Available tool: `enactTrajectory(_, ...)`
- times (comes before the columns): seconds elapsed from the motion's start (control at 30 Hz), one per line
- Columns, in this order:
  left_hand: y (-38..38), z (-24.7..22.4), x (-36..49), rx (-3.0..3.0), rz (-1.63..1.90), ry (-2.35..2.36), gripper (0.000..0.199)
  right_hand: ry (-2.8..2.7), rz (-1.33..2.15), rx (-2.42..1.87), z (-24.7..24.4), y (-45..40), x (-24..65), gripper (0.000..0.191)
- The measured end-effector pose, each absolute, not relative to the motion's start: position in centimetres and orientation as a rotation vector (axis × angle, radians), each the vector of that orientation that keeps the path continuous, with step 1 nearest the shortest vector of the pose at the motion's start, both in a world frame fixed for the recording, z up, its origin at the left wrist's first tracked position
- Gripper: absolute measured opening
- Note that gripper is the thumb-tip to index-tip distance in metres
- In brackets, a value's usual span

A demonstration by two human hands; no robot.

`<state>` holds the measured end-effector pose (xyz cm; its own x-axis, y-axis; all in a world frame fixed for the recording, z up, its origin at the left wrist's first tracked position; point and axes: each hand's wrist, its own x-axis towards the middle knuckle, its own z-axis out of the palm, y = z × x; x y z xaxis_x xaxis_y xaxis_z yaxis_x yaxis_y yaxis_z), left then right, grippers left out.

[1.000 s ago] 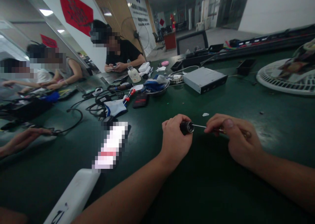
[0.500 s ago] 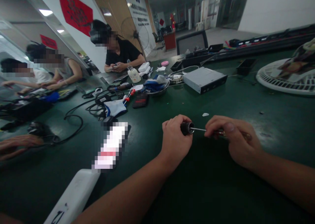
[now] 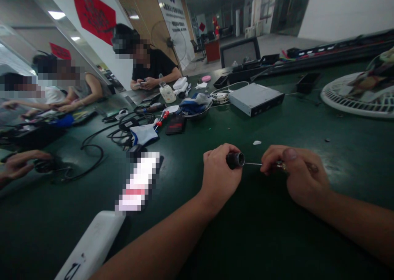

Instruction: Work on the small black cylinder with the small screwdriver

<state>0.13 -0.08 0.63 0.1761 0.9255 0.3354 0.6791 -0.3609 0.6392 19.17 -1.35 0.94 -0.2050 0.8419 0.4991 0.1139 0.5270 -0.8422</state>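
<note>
Blurred: pixelated block [image 3: 138, 182] — cannot tell what it is.
Cut off: white plastic object [image 3: 92, 247] at the bottom edge; round white fan guard [image 3: 357, 95] at the right edge.
Hidden: screwdriver handle [image 3: 312, 168], mostly behind the right hand [image 3: 303, 177].

Head-worn view, looking forward and down

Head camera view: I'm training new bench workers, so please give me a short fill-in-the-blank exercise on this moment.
The left hand holds a short black cylinder, and a thin metal shaft runs from it to the ____ hand.
The work surface under both hands is dark ____.
A shallow metal bowl beyond the hands holds crumpled white and ____ fabric.

Missing words: right; green; blue.
</note>
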Motion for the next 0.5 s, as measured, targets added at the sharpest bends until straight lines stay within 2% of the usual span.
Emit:
enactTrajectory(0.2,-0.18,0.55,0.11,2.115,1.013,1.542,0.022,-1.6,0.879,-0.846,0.96,-1.16,19.14,0.048)
enactTrajectory(0.37,-0.08,0.51,0.13,2.114,1.007,1.546,0.02,-1.519,0.968,-0.879,0.8,-1.11,19.12,0.06)
enactTrajectory(0.5,-0.11,0.49,0.14,2.104,1.004,1.547,0.019,-1.424,0.94,-0.999,0.8,-0.95,18.97,0.055)
